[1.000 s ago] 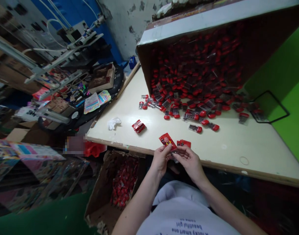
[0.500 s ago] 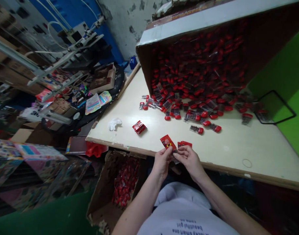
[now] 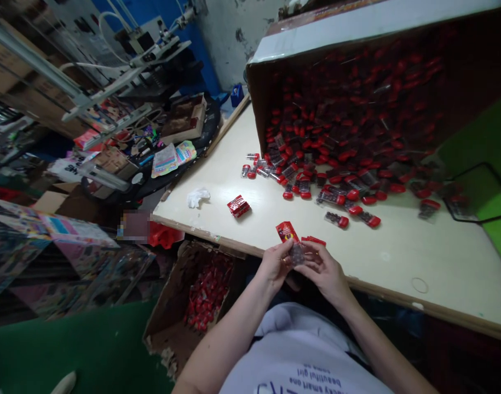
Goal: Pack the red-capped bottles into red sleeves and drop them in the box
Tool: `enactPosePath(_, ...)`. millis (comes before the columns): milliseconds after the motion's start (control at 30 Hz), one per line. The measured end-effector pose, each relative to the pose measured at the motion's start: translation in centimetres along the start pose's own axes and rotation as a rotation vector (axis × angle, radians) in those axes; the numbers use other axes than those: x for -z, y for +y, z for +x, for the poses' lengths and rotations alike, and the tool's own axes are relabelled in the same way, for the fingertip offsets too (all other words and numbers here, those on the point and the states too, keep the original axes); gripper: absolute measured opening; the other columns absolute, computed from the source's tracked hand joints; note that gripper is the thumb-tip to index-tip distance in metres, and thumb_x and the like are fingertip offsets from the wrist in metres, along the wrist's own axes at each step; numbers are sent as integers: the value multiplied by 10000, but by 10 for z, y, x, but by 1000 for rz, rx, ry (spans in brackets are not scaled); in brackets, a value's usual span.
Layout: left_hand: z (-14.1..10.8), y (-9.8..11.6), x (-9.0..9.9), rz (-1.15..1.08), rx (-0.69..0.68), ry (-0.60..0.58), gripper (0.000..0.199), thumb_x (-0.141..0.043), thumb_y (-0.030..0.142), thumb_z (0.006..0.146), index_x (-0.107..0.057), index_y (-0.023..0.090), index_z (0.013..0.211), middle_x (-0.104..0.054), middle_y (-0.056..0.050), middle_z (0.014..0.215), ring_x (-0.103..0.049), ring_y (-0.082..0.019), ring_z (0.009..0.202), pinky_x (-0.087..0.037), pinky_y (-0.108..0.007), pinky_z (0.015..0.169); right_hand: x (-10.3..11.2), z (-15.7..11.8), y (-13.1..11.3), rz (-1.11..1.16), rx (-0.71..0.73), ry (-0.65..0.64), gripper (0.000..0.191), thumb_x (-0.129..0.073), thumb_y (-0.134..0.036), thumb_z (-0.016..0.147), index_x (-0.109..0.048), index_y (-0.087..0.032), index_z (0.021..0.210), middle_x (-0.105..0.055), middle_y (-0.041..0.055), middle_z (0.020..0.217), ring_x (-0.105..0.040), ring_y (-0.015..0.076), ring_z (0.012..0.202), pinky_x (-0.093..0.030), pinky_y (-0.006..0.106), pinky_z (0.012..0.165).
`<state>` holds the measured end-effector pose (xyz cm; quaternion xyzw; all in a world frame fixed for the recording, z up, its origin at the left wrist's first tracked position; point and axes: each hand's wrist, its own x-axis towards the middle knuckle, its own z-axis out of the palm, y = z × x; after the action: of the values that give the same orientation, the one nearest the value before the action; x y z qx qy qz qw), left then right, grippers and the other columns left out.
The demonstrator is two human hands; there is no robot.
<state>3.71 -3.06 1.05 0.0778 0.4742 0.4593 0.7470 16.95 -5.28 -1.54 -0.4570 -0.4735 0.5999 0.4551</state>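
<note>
Lying on its side beyond both hands, a large brown cardboard box with a white-edged rim opens across a long cream-coloured worktop. It is packed with small clear packets with red caps, and many more lie scattered on the worktop in front of its mouth, well ahead of the hands. Below and to the left of the left hand, past the worktop's edge, sits an open torn cardboard box heaped with red packets. On the worktop ahead and to the left of the left hand lie a crumpled white scrap and, nearer, a small red foil packet. A thin loop of rubber band lies well to the right of the right hand.

Both hands are curled and mostly closed, held close together just off the worktop's edge. Between them they grip a red card packet with a clear dark-filled pouch, the left hand on its near side and the right hand's fingertips against the clear part. Just beyond the right hand lies a red card strip.
</note>
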Motion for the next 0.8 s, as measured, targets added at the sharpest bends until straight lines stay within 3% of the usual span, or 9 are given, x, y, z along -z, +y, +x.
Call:
enactPosePath(233,-17,-8,-5,-39,17,-29,289,-772,326,613,-688,88,754,-650,-69,731,-530,-85,596,-434,-245,689,3,9,9,-43,19,55,541,-721,-331,705,-497,-279,1195,-621,37,1015,-644,205,868,-540,364,797)
enactPosePath(433,-19,-9,-8,-41,16,-25,295,-778,340,600,-680,88,718,-650,-80,732,-573,-125,680,-429,-269,758,1,12,9,-72,54,105,507,-722,-374,695,-542,-279,1159,-633,38,998,-641,219,864,-542,350,767)
enactPosePath(800,-15,-9,0,-40,12,14,262,-760,314,625,-682,95,746,-676,-99,804,-614,-150,750,-450,-275,779,-6,17,11,-77,0,45,553,-727,-379,673,-532,-285,1182,-642,28,906,-648,202,747,-543,343,694)
